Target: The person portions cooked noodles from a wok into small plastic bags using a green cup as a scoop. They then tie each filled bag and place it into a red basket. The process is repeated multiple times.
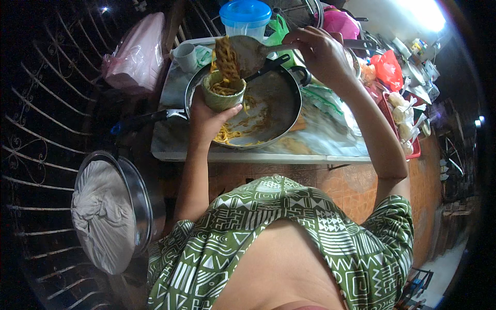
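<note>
My left hand (211, 118) grips a small green cup (224, 100) above the left side of a wide frying pan (271, 112). Noodles (226, 58) hang over the cup's mouth, and some lie inside it. My right hand (323, 54) holds a wide-bladed turner (246, 54) by its handle, with the blade tilted just above the cup and noodles at its edge. More sauced noodles (226, 135) lie at the pan's near left, with brown sauce smeared on its bottom. A black-handled utensil (269, 66) rests across the pan's far rim.
A marble-patterned table (174, 139) carries the pan, a white cup (185, 57), a blue-lidded tub (245, 17) and a green plastic bag (279, 31). On the right stands a red basket (415, 149) of tied bags. A cloth-covered basin (104, 217) is at left, near a metal grille (46, 209).
</note>
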The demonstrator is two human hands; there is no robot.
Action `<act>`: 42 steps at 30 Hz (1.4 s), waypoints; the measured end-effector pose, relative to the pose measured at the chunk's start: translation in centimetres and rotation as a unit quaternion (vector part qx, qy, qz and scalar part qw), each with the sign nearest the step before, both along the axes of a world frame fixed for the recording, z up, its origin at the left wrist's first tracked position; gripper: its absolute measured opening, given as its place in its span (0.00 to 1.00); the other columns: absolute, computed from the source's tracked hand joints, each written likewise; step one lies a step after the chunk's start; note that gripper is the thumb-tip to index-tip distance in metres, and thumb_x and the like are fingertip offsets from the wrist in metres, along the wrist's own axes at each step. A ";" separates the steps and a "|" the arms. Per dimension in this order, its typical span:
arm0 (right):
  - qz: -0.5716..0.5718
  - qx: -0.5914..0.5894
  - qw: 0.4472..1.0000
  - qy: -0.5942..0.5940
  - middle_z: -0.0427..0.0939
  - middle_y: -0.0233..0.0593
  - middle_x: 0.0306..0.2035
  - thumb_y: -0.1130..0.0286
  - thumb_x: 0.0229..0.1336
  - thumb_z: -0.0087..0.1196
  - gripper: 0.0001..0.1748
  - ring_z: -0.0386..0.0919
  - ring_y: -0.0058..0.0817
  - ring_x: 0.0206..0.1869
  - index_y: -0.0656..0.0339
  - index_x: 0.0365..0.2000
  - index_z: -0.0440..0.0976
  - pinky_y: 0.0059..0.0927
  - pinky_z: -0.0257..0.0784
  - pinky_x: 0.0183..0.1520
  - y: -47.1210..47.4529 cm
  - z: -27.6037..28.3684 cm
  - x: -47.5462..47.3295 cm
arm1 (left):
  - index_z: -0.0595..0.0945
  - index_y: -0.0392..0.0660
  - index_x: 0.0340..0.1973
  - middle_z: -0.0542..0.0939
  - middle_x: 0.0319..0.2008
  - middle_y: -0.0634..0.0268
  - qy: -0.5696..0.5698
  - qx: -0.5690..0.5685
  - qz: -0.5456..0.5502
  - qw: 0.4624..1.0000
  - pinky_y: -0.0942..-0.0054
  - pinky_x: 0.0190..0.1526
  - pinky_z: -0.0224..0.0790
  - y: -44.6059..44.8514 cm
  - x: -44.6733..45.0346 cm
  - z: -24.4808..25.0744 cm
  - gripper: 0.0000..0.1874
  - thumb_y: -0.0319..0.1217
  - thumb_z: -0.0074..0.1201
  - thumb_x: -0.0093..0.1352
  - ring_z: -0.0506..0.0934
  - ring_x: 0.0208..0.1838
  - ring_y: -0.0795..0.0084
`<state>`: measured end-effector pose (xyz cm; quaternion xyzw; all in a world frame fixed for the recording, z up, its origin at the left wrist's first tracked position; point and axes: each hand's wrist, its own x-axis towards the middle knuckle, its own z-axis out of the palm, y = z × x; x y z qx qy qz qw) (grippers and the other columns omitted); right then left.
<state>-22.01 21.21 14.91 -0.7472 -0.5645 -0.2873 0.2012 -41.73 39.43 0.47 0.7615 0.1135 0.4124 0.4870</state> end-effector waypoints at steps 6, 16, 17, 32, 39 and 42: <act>-0.028 0.018 0.987 -0.156 0.76 0.30 0.37 0.74 0.47 0.56 0.19 0.76 0.31 0.47 0.41 0.41 0.77 0.42 0.60 0.52 -1.9 0.4 -3.5 | 0.72 0.38 0.55 0.78 0.52 0.53 0.013 0.055 0.009 0.998 0.63 0.59 0.68 0.0 0.8 0.0 0.40 0.32 0.77 0.49 0.78 0.55 0.59; -0.054 -0.014 0.974 -0.221 0.74 0.27 0.38 0.69 0.46 0.57 0.18 0.74 0.29 0.48 0.43 0.42 0.78 0.41 0.58 0.55 -3.0 0.5 -5.7 | 0.73 0.38 0.51 0.79 0.48 0.52 0.009 0.047 0.022 0.999 0.63 0.54 0.70 -0.2 1.4 -0.7 0.39 0.35 0.77 0.48 0.79 0.51 0.56; -0.056 -0.012 0.974 -0.221 0.74 0.27 0.38 0.69 0.46 0.57 0.18 0.73 0.29 0.48 0.43 0.42 0.78 0.41 0.58 0.55 -3.0 0.5 -5.9 | 0.73 0.38 0.51 0.79 0.48 0.52 0.006 0.042 0.021 0.999 0.63 0.54 0.70 -0.2 1.5 -0.9 0.39 0.35 0.77 0.47 0.79 0.51 0.56; -0.065 0.001 0.977 -0.205 0.74 0.28 0.38 0.68 0.49 0.54 0.17 0.74 0.29 0.47 0.44 0.42 0.79 0.42 0.59 0.55 -3.4 0.2 -6.7 | 0.73 0.39 0.49 0.78 0.47 0.52 -0.006 0.065 0.029 0.997 0.59 0.53 0.71 -0.4 1.5 -0.7 0.37 0.35 0.77 0.48 0.79 0.51 0.54; -0.085 0.006 0.976 -0.202 0.76 0.30 0.40 0.69 0.49 0.54 0.17 0.74 0.30 0.46 0.45 0.42 0.78 0.41 0.59 0.53 -3.3 0.1 -6.7 | 0.73 0.39 0.50 0.78 0.47 0.52 0.002 0.068 0.029 0.997 0.60 0.53 0.71 0.0 1.6 -0.8 0.38 0.35 0.78 0.47 0.79 0.51 0.54; -0.119 -0.014 0.972 -0.200 0.77 0.31 0.42 0.69 0.50 0.53 0.17 0.74 0.30 0.48 0.45 0.43 0.77 0.41 0.59 0.53 -3.2 -0.3 -5.5 | 0.72 0.39 0.51 0.79 0.47 0.52 0.015 0.086 0.028 0.996 0.60 0.54 0.71 0.6 1.3 -1.1 0.40 0.35 0.78 0.46 0.79 0.51 0.54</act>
